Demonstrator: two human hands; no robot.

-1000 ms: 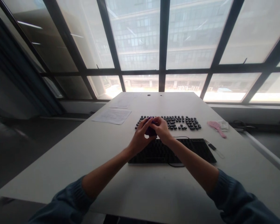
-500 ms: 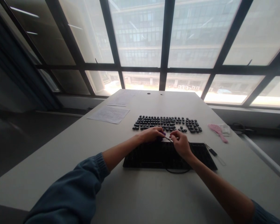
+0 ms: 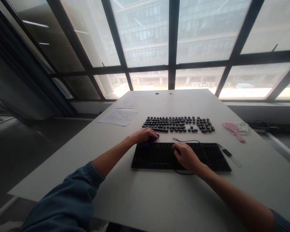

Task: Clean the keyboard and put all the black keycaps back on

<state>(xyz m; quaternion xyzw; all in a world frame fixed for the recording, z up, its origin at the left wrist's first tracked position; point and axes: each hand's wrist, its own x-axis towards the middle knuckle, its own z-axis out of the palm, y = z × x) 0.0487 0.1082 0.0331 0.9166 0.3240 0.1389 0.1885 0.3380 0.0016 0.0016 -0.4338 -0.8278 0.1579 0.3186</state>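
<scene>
A black keyboard base (image 3: 157,158) without its keycaps lies flat on the white table. My left hand (image 3: 145,135) is closed around a purple cloth (image 3: 151,140) at the keyboard's far left edge. Over the middle of the keyboard, my right hand (image 3: 186,156) has its fingers curled; whatever is in them, if anything, is hidden. A thin black cable (image 3: 187,140) lies in a loose curve behind the keyboard, and part of it shows at the near edge too. Rows of loose black keycaps (image 3: 176,124) are laid out beyond my hands.
Right of the keyboard lies a small wire tool with a dark handle (image 3: 227,152). Farther right are a pink brush (image 3: 233,129) and a white crumpled packet (image 3: 243,127). Paper sheets (image 3: 118,117) lie on the table's left side. Large windows stand behind.
My hands have parted from the cable, which now rests on the table. The left hand moved left with the purple cloth; the right came down over the keyboard. The view shifted slightly.
</scene>
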